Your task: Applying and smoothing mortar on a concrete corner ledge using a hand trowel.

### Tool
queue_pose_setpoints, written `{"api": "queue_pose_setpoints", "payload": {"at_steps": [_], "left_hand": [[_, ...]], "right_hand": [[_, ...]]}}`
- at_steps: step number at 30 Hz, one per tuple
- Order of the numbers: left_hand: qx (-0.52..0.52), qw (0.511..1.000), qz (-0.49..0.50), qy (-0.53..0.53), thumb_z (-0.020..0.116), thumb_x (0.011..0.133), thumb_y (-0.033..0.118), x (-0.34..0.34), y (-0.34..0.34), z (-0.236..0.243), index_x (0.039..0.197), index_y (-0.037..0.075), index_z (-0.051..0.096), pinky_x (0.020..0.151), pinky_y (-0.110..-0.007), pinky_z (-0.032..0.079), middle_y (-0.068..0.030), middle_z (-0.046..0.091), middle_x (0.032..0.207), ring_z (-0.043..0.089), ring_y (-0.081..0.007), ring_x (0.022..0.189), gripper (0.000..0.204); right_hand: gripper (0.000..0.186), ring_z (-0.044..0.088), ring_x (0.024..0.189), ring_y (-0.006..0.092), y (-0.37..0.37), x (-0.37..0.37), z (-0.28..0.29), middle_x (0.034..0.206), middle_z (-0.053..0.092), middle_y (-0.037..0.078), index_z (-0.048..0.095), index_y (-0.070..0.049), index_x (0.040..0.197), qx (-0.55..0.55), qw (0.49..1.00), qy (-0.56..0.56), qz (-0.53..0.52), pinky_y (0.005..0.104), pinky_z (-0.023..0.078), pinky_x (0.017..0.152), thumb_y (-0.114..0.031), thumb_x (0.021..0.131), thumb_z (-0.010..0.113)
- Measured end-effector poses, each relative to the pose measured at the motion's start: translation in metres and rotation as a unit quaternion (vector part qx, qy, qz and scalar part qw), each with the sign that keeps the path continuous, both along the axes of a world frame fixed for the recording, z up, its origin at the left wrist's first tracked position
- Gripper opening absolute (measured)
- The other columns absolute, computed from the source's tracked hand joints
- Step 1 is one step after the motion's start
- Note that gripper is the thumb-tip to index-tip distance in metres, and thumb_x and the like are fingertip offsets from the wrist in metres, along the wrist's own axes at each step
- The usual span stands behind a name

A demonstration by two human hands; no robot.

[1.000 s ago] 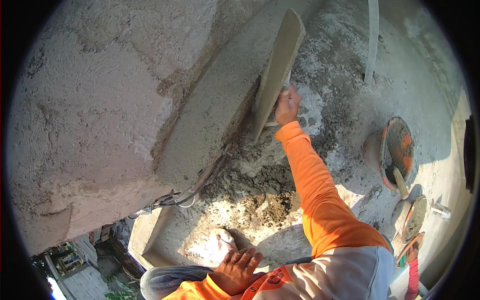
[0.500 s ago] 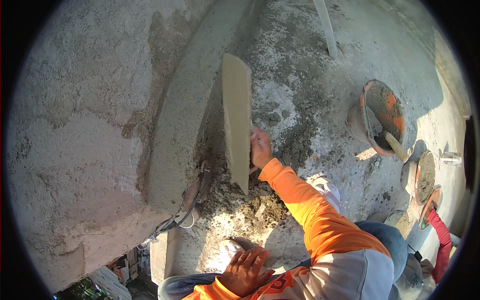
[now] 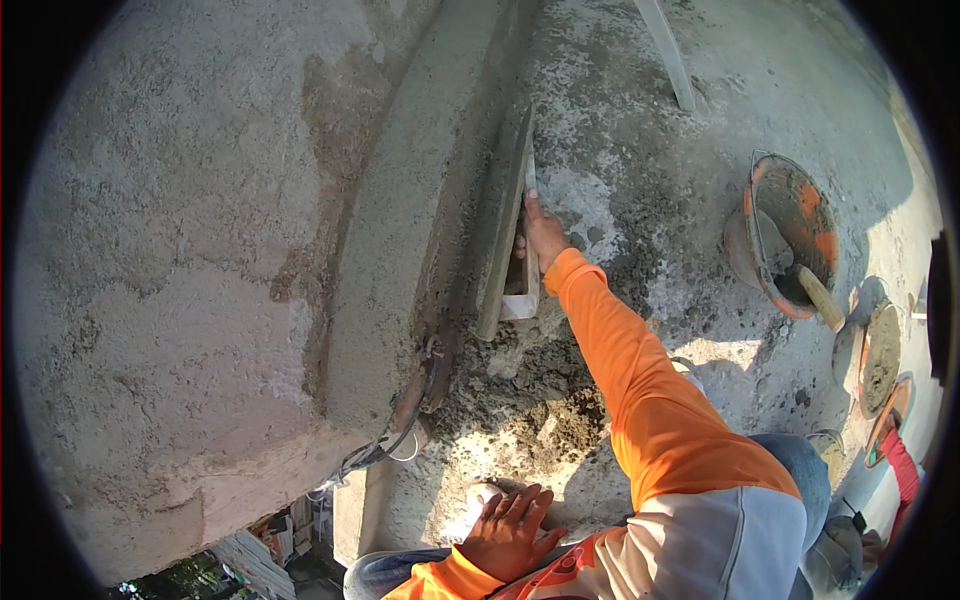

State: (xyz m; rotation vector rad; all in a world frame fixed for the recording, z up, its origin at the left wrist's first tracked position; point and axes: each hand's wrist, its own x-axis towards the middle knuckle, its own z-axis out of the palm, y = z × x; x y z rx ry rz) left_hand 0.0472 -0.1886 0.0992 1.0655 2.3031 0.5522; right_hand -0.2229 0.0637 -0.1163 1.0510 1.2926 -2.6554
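Observation:
My right hand (image 3: 543, 236) is closed around the handle of a long plastering float (image 3: 504, 230). The float stands on edge, its flat face turned to the side of a wet grey mortar ledge (image 3: 400, 240); I cannot tell whether they touch all along. My left hand (image 3: 508, 532) lies flat near my knee, fingers spread, holding nothing. Loose mortar (image 3: 560, 425) is heaped on the floor between my hands.
To the right stands a mortar-stained orange bucket (image 3: 752, 235) with a wooden-handled trowel (image 3: 820, 298) inside. A second bucket (image 3: 880, 360) and another person's red sleeve (image 3: 900, 465) are beyond it. Cables (image 3: 375, 455) hang by the ledge's near end. A pale pipe (image 3: 668, 50) rises farther off.
My right hand has moved forward and turned the float, bringing its broad face round to the ledge's side. My left hand stays by my knee. The view has shifted slightly.

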Motion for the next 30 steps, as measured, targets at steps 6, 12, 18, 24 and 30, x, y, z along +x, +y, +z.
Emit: {"api": "queue_pose_setpoints", "payload": {"at_steps": [6, 12, 18, 24, 30], "left_hand": [[-0.021, 0.998, 0.037, -0.044, 0.068, 0.084, 0.036, -0.001, 0.000, -0.003, 0.128, 0.004, 0.050, 0.092, -0.052, 0.045, -0.0186, 0.055, 0.125, 0.058, -0.0367, 0.109, 0.057], [-0.030, 0.997, 0.033, -0.055, 0.066, 0.085, 0.039, 0.006, -0.006, -0.004, 0.128, 0.004, 0.050, 0.092, -0.051, 0.045, -0.0186, 0.055, 0.125, 0.059, -0.0362, 0.107, 0.058], [-0.035, 0.997, 0.016, -0.061, 0.064, 0.086, 0.040, 0.008, -0.016, -0.005, 0.129, 0.004, 0.049, 0.093, -0.052, 0.044, -0.0186, 0.055, 0.126, 0.059, -0.0365, 0.108, 0.058], [-0.032, 0.995, 0.016, -0.095, 0.061, 0.088, 0.044, 0.000, -0.013, -0.009, 0.129, 0.004, 0.049, 0.096, -0.053, 0.043, -0.0184, 0.052, 0.130, 0.057, -0.0384, 0.111, 0.059], [-0.032, 0.993, 0.031, -0.110, 0.058, 0.089, 0.046, 0.005, -0.011, -0.010, 0.130, 0.006, 0.049, 0.096, -0.055, 0.042, -0.0194, 0.052, 0.131, 0.056, -0.0411, 0.112, 0.058]], "right_hand": [[0.076, 0.056, 0.056, 0.0181, -0.015, -0.015, -0.018, 0.079, 0.060, 0.011, 0.057, 0.003, 0.105, -0.030, 0.998, -0.003, 0.052, 0.0323, 0.047, 0.051, -0.070, 0.086, 0.049], [0.089, 0.063, 0.090, 0.0253, -0.033, -0.013, -0.012, 0.108, 0.061, 0.018, 0.051, 0.010, 0.121, -0.056, 0.998, 0.000, -0.016, 0.0391, 0.051, 0.082, -0.071, 0.084, 0.051], [0.061, 0.047, 0.043, 0.0142, -0.033, -0.008, 0.010, 0.059, 0.052, 0.005, 0.055, -0.005, 0.088, -0.023, 0.997, 0.060, -0.040, 0.0291, 0.041, 0.042, -0.066, 0.090, 0.045], [0.064, 0.062, 0.078, 0.0164, -0.044, 0.019, 0.044, 0.091, 0.064, 0.008, 0.058, -0.002, 0.107, 0.014, 0.982, 0.185, -0.030, 0.0326, 0.052, 0.069, -0.062, 0.094, 0.043], [0.042, 0.063, 0.094, 0.0185, 0.036, 0.059, 0.072, 0.108, 0.064, 0.009, 0.054, -0.002, 0.121, -0.104, 0.976, 0.187, -0.046, 0.0328, 0.052, 0.081, -0.036, 0.098, 0.048]]}}
